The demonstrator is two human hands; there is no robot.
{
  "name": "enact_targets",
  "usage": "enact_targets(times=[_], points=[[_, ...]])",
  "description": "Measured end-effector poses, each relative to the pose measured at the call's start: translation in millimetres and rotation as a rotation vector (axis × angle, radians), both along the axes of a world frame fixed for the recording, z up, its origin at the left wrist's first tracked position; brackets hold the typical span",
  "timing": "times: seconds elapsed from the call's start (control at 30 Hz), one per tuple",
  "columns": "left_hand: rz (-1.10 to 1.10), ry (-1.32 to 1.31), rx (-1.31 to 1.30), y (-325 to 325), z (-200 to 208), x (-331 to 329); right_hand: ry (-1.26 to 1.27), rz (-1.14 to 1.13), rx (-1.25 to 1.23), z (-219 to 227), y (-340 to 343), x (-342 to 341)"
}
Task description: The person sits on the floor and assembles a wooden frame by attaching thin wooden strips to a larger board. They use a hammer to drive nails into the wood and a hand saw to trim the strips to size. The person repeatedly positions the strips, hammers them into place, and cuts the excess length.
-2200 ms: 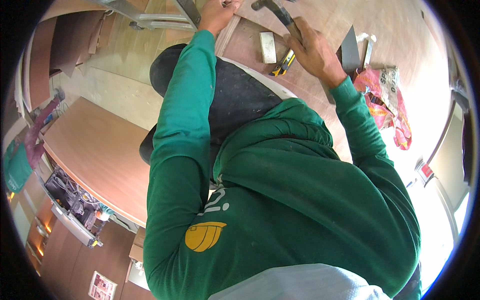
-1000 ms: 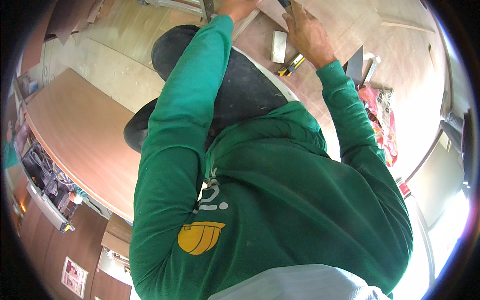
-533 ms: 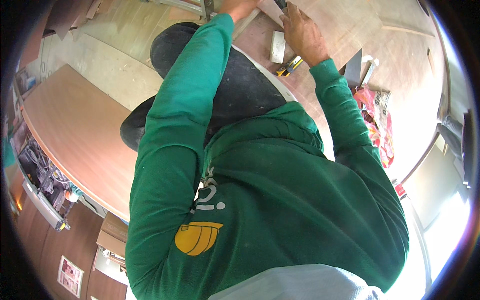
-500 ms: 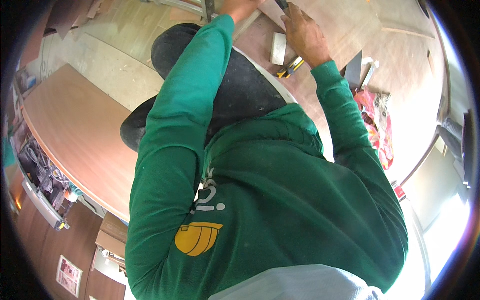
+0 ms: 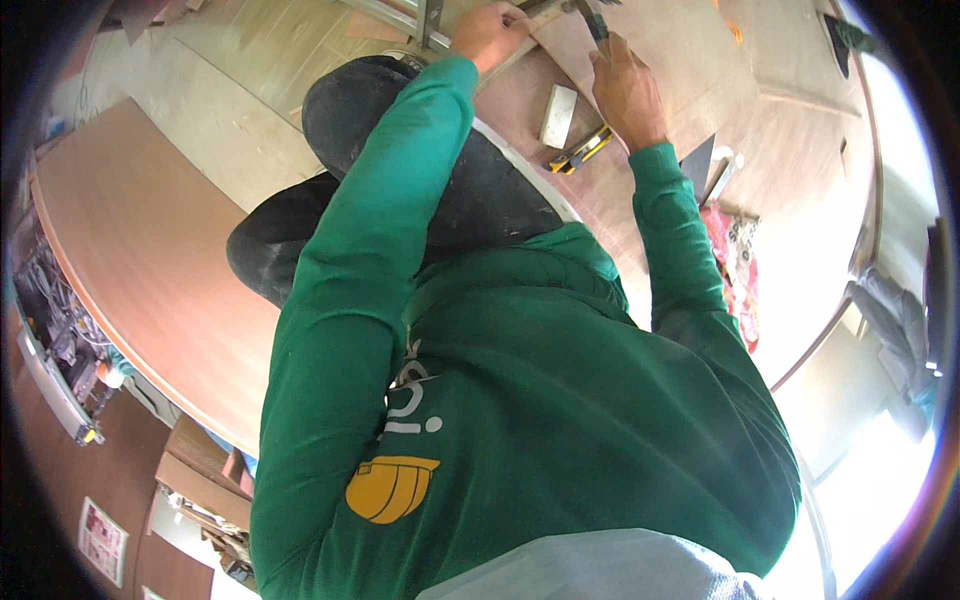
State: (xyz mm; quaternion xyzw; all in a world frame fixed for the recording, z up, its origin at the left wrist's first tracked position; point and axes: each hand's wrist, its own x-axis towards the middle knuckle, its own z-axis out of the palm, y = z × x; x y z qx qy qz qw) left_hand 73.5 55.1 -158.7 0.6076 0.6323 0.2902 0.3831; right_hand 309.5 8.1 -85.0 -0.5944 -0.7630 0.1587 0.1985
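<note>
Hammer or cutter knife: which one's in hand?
The hammer, gripped in the right hand; the yellow-and-black cutter knife lies unheld beside the white block.

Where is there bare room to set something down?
The wooden panel between the left sleeve and jumbled tools looks bare; so does the board just right of the hammer. Crowded: between right hand and thigh, with a white block and yellow knife, and where the crumpled bag lies.

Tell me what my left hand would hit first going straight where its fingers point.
Your left hand would probably meet the hammer in your right hand; depth is unclear, so it might brush the wood beneath first.
</note>
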Motion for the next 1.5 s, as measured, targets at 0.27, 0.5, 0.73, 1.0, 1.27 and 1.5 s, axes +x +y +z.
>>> enact_targets(times=[0.27,0.5,0.73,1.0,1.27,1.5], points=[[0.193,-0.071,0.193,-36,-1,23,-0.09,-0.066,-0.154,20,2,-11],[0.117,-0.043,0.199,-25,11,15,-0.129,-0.02,-0.191,37,9,-15],[0.073,0.01,0.185,-23,18,18,-0.147,-0.054,-0.244,40,12,-19],[0.064,0.09,0.192,-25,18,26,-0.182,-0.073,-0.253,43,10,-25],[0.053,0.074,0.228,-27,14,25,-0.184,-0.047,-0.19,33,-5,-15],[0.044,0.04,0.269,-25,4,25,-0.123,-0.03,-0.163,40,-3,-24]])
